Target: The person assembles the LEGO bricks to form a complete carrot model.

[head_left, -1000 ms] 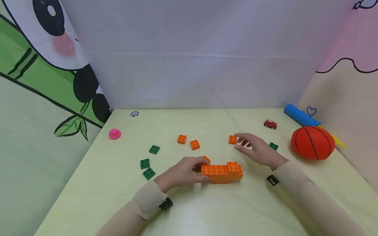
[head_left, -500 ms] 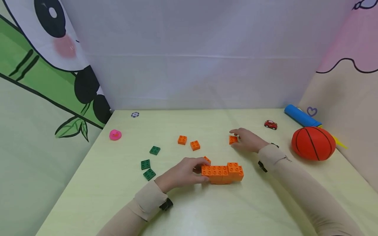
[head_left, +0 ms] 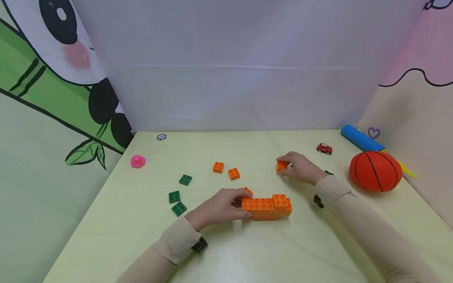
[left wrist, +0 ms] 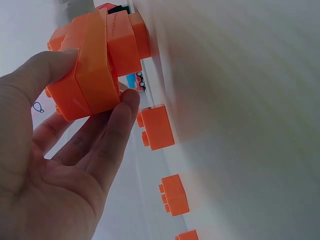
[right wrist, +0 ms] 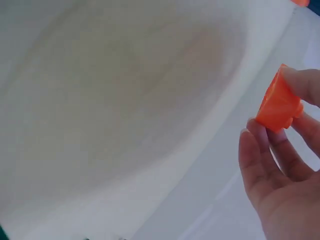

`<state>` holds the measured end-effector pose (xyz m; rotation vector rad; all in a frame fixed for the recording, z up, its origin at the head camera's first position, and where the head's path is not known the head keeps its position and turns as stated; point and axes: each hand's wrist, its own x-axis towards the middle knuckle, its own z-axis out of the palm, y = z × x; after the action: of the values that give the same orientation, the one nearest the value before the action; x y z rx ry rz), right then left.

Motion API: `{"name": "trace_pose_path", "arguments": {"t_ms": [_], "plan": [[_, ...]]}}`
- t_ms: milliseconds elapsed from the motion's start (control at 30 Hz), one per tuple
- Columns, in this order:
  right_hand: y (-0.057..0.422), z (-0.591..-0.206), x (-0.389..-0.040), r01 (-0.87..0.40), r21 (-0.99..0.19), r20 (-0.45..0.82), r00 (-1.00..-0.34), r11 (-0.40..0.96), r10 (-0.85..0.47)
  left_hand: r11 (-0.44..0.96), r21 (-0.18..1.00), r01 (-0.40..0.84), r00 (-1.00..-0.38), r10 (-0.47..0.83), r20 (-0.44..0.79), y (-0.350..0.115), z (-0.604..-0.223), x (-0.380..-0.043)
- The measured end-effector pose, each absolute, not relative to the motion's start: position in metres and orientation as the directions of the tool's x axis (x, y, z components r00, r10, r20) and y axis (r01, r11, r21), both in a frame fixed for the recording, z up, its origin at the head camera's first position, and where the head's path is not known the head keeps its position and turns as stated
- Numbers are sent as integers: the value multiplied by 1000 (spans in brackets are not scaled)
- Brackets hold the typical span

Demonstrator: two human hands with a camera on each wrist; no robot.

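Observation:
My left hand grips the left end of an orange block assembly, thumb on the near side and fingers behind. In the left wrist view the thumb and fingertips pinch this orange assembly. Farther right, my right hand pinches a single orange building block between thumb and fingers. That orange block shows its studs turned toward the palm in the right wrist view. Just behind the assembly lies another orange block, partly hidden. Two loose orange blocks, one left and one right, lie farther back.
Three green blocks lie left of the left hand; another green block is mostly hidden by the right sleeve. A red toy basketball, a small red car and a blue cylinder stand right. A pink duck sits left.
My right hand has reached the single orange block and now pinches it, raising it slightly and tilting it. The left hand and the assembly have stayed in place.

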<state>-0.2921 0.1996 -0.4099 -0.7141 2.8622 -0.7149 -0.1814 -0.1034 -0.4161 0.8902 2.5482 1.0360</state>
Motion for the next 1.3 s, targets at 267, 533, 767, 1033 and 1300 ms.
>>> {"name": "trace_pose_path", "arguments": {"t_ms": [267, 533, 767, 1033, 1300], "plan": [[200, -385, -238, -503, -539, 180, -852, 675, -491, 562, 708, 427, -788, 616, -14, -104, -415, -181], [179, -382, -188, -626, -576, 326, -766, 526, -554, 565, 706, 427, -789, 615, -16, -106, -415, -183], [167, -393, -171, -656, -588, 330, -728, 473, -600, 564, 710, 421, -786, 618, -26, -105, -418, -183], [163, -400, -167, -593, -624, 213, -755, 508, -620, 565, 714, 413, -790, 612, -28, -104, -420, -182], [163, -404, -168, -557, -645, 175, -774, 523, -609, 563, 710, 423, -790, 613, -15, -104, -421, -183]]}}
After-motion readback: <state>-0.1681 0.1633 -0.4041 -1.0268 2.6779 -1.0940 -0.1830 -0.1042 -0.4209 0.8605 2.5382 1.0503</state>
